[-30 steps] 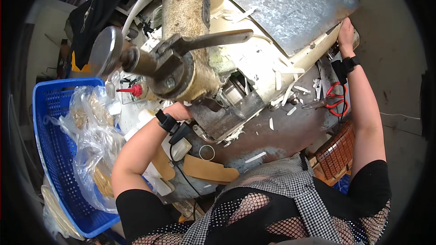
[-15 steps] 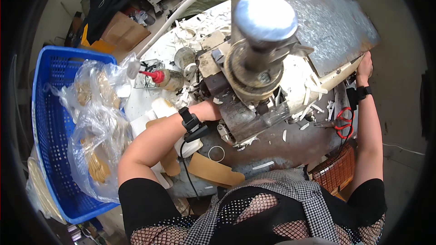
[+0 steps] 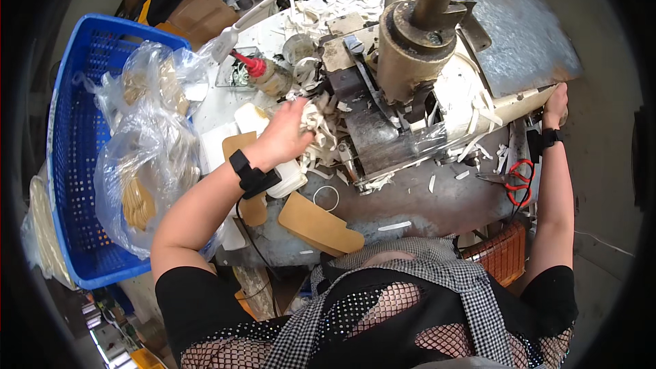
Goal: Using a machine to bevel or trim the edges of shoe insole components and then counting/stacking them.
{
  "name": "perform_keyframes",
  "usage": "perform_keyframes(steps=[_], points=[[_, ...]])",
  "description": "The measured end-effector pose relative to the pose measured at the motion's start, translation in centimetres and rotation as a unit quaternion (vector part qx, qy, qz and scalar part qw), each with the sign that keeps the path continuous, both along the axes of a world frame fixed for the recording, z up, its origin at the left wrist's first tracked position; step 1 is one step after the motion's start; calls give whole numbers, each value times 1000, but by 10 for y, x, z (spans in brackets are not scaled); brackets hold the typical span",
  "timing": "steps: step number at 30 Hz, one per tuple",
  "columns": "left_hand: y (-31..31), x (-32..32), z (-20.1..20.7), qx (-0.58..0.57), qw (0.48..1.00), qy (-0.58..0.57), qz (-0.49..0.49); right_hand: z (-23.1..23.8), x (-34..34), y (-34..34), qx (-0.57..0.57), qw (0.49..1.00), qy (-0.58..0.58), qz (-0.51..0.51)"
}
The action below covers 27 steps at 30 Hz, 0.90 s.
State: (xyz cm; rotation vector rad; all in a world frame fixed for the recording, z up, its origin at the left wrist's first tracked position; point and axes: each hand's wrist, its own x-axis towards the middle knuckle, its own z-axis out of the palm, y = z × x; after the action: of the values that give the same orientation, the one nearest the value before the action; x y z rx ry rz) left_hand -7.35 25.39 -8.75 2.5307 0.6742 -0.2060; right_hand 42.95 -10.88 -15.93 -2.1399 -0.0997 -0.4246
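Note:
My left hand (image 3: 284,134) is beside the machine's dark metal bed, closed on a bunch of thin white scrap strips (image 3: 318,123). More strips lie under and around it. My right hand (image 3: 556,104) is at the right end of the cream-coloured bench machine (image 3: 514,111), fingers curled in against it; what they grip is hidden. A thick metal column (image 3: 415,51) rises from the machine. Just left of my left hand stands a bottle with a red nozzle (image 3: 270,76).
A blue plastic basket (image 3: 65,164) at the left holds clear bags of tan pieces. Red-handled scissors (image 3: 521,181) lie at the right. Tan flat pieces (image 3: 318,224) and a white ring (image 3: 326,198) lie at the front. A glass jar (image 3: 298,48) stands behind.
My left hand has come out from beside the column, moving left and back, and now shows white scraps in it. My right hand stays at the machine's end. The view has shifted.

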Motion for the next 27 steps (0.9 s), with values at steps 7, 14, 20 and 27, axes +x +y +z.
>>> perform_keyframes(steps=[7,14,20,27], points=[[-35,17,5,23,988,142,-61,-18,20,-7,16,999,-11,40],[-8,23,1,28,982,135,-129,-17,17,-4,9,998,-37,43],[40,35,81,-284,946,-101,121,-14,13,-5,21,997,-57,47],[68,99,79,-352,792,-407,290,-12,5,7,36,997,-35,65]])
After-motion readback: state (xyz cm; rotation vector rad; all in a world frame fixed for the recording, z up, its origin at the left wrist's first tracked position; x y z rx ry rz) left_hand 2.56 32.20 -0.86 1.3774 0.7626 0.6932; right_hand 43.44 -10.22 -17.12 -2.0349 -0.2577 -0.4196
